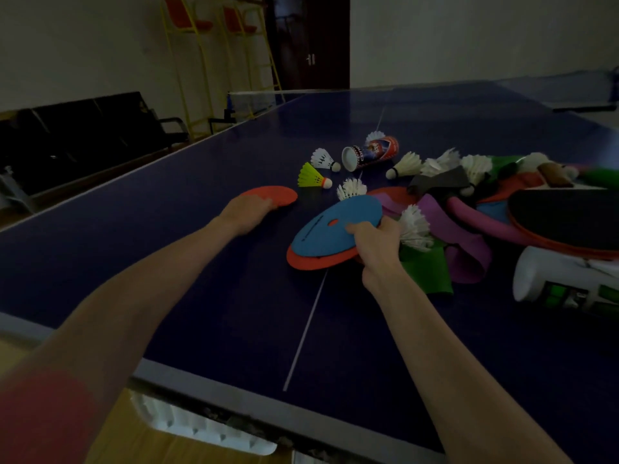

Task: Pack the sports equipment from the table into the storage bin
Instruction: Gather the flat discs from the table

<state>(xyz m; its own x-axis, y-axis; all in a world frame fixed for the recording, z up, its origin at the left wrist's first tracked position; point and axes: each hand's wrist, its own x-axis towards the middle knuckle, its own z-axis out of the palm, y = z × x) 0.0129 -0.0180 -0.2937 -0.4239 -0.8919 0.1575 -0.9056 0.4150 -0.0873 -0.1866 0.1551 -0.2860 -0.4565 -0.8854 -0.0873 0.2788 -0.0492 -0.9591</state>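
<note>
On the dark blue table tennis table [234,313], the left hand [246,212] lies flat over the near edge of a lone orange disc [273,195], fingers not yet closed on it. Just right, the right hand [375,244] pinches a blue disc [335,226] stacked on another orange one. A white storage bin [201,426] shows below the near table edge, with open tabletop between.

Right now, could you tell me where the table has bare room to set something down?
Bare: the near table between both forearms, and left of the red disc. Crowded: right of the blue disc, around the paddle.
</note>
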